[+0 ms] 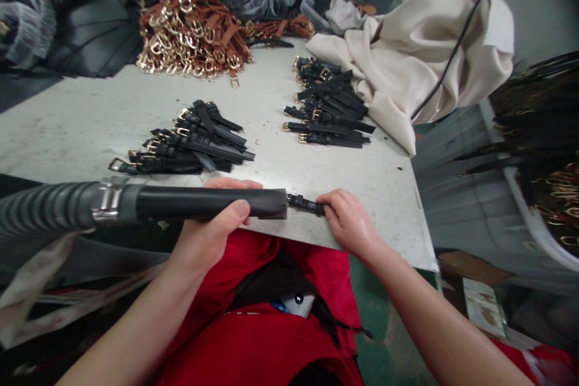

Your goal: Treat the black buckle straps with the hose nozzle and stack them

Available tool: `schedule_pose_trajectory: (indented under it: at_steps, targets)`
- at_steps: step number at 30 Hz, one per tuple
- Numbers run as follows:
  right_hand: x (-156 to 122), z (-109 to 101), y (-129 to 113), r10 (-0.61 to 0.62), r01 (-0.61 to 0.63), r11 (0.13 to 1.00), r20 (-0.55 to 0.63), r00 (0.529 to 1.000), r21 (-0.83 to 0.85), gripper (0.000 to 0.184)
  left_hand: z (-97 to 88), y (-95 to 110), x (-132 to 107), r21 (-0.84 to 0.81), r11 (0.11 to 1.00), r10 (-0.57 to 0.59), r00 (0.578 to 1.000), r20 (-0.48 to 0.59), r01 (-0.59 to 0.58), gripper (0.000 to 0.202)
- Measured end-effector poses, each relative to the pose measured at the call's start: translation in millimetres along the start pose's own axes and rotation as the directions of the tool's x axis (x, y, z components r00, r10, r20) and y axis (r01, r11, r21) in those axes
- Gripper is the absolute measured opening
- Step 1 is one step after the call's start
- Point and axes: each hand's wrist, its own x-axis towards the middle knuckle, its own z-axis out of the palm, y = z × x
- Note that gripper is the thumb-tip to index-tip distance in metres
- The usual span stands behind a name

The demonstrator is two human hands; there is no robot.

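Note:
My left hand (212,232) is wrapped round a black tube nozzle (203,202) joined to a ribbed grey hose (45,208) that runs off to the left. Its open end points right, at the table's near edge. My right hand (348,220) pinches a short black strap (306,203) whose tip sits at the nozzle's mouth. A pile of black straps with gold buckles (190,142) lies just beyond my left hand. A second pile of black straps (328,108) lies farther right.
On the grey table (81,120), a heap of brown straps with gold buckles (192,27) sits at the back. Cream cloth (420,48) drapes over the right rear corner, crossed by a black cable (456,42). More straps hang at the far right (538,126).

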Motion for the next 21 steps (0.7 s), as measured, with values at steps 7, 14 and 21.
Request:
schedule_pose_trajectory:
  at_steps: [7, 14, 21]
  targets:
    - [0, 1, 2, -0.005, 0.005, 1.000, 0.006, 1.000, 0.015, 0.023, 12.8, -8, 12, 0.053, 0.997, -0.061, 0.992, 0.113, 0.056, 0.025]
    - [1, 1, 3, 0.001, -0.001, 1.000, 0.008, 1.000, 0.021, 0.024, 17.5, -11, 14, -0.035, 0.995, -0.091, 0.993, 0.070, 0.094, 0.026]
    - [1, 2, 1, -0.001, 0.000, 1.000, -0.012, 1.000, 0.000, 0.024, -15.3, 2, 10, -0.085, 0.993, -0.089, 0.992, -0.085, 0.082, 0.026]
